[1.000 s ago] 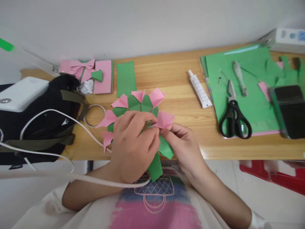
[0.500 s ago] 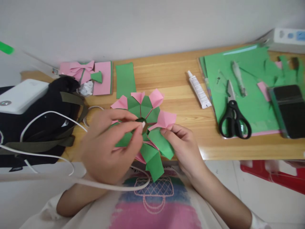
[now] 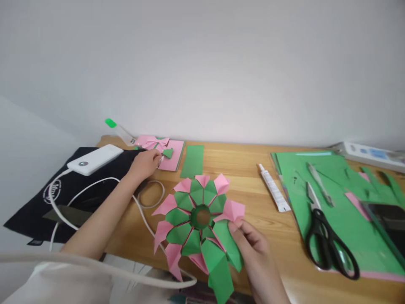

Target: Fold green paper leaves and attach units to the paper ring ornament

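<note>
My right hand (image 3: pixel 253 245) pinches a folded paper wreath (image 3: pixel 179 216) by its right side, near a pink point. The wreath is a ring of green folded units with pink tips and a round hole in the middle; a longer green piece hangs at its lower right. Farther back on the left, my left hand (image 3: pixel 146 164) has its fingers curled around crumpled white tissue (image 3: pixel 162 159), most of which they hide. Next to those fingertips are a small green folded piece (image 3: pixel 167 153) and a pink folded bow (image 3: pixel 156 142), on a stack of pink paper (image 3: pixel 177 154).
A green paper strip (image 3: pixel 192 161) and a glue tube (image 3: pixel 274 188) lie on the wooden table. To the right, black-handled scissors (image 3: pixel 329 240), a cutter (image 3: pixel 319 183) and a phone (image 3: pixel 387 219) rest on green sheets (image 3: pixel 291 166). Left: a black bag (image 3: pixel 95 192), white power bank (image 3: pixel 95 159), looping cable (image 3: pixel 152 207).
My left hand has left the wreath's centre, where it pinched a small white bit, and reached to the tissue at the back left. My right hand keeps the wreath. The view has tilted up.
</note>
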The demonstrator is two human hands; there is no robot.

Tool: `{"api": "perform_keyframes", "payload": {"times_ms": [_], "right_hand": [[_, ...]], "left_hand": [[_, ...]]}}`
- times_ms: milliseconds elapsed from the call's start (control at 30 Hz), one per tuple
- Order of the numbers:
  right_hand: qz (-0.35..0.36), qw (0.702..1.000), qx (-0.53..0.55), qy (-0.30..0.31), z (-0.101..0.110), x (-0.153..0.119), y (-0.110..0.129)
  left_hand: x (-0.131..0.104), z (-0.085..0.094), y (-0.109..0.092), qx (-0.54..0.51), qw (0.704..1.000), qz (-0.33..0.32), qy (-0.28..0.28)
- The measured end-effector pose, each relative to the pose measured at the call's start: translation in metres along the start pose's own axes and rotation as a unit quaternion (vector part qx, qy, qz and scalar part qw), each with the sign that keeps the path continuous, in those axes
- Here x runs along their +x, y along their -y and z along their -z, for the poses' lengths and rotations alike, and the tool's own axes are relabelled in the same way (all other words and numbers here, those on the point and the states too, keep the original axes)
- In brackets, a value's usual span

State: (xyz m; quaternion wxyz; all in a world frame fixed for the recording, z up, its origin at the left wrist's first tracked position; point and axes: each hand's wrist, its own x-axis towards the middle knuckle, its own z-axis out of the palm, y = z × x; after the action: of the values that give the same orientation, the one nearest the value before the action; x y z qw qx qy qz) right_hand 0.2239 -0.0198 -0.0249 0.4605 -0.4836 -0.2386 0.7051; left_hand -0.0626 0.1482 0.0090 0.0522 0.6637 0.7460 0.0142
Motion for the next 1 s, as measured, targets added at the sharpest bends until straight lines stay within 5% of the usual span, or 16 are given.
{"api": "perform_keyframes", "payload": {"times_ms": [300,700,1000], "right_hand": [[-0.011,1.000,-0.010,0.002,0.000,0.001,0.003],[-0.011,1.000,0.001,-0.007,0.001,0.000,0.001],[-0.019,1.000,0.001,0.004,-0.002,0.001,0.005]], "left_hand": [[0.014,0.013,0.018,0.060,0.997,0.011,0.054],[0.013,-0.012,-0.009,0.104,0.990,-0.039,0.092],[0.012,0.010,0.005,0.170,0.983,0.003,0.074]]}}
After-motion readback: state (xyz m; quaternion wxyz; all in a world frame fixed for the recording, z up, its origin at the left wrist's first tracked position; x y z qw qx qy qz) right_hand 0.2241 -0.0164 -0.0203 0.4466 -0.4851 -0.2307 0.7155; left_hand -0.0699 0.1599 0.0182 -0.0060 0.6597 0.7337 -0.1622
